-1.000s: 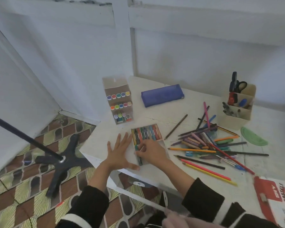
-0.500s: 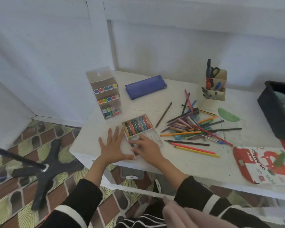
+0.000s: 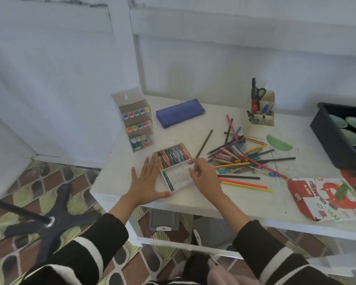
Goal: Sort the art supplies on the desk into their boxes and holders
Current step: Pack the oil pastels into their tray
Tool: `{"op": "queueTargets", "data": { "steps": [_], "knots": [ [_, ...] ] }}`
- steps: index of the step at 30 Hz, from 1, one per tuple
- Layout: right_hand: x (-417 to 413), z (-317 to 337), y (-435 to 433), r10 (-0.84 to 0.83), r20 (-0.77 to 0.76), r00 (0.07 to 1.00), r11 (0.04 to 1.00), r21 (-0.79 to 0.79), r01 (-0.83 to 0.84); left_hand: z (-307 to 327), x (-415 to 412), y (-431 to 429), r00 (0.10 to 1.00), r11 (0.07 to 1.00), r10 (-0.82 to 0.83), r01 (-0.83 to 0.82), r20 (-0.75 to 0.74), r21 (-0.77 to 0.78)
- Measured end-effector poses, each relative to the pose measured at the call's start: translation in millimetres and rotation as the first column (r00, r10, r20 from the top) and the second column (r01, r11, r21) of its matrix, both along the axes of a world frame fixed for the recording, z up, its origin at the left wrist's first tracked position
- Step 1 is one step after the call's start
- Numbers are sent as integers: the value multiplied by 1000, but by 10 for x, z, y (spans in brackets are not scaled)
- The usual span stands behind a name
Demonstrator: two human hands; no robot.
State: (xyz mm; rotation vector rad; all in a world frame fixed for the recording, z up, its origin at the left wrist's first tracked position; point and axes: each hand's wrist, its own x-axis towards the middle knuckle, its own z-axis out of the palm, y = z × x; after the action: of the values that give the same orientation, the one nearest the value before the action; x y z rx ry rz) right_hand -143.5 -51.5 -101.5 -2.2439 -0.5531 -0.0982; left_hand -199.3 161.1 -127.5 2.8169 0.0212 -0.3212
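A white oil-pastel tray [image 3: 178, 175] lies near the desk's front left, its far half filled with several coloured pastels [image 3: 173, 154], its near half holding one green stick. My left hand [image 3: 145, 182] lies flat with spread fingers on the desk, touching the tray's left side. My right hand [image 3: 203, 177] hovers at the tray's right edge with fingers loosely curled, holding nothing that I can see. A heap of coloured pencils and pastels [image 3: 238, 157] spreads to the right. The red pastel box sleeve [image 3: 325, 198] lies at the front right.
A marker stand [image 3: 135, 124] sits at the back left, beside a blue pencil case [image 3: 180, 113]. A cream pen holder with scissors [image 3: 260, 112] stands behind the heap. A green palette [image 3: 278, 142] and a black bin [image 3: 337, 140] are on the right. The desk edge runs below my wrists.
My right hand has lifted off the tray's near half and moved to its right edge, uncovering the near compartment. My left hand stays flat beside the tray. The camera view shifted.
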Motion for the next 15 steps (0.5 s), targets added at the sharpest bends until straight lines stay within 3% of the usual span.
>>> {"op": "queueTargets", "data": {
  "steps": [4,9,15],
  "knots": [
    [305,53,-342,-118,48,992,983,-135,123,-13,36,93,997,997,-69,68,20,46],
    [640,97,-587,-66,29,997,915,-398,72,-66,48,65,998,999,-25,22,61,42],
    [740,14,-654,6,117,993,854,-517,55,-103,47,80,996,999,-8,5,85,40]
  ]
}}
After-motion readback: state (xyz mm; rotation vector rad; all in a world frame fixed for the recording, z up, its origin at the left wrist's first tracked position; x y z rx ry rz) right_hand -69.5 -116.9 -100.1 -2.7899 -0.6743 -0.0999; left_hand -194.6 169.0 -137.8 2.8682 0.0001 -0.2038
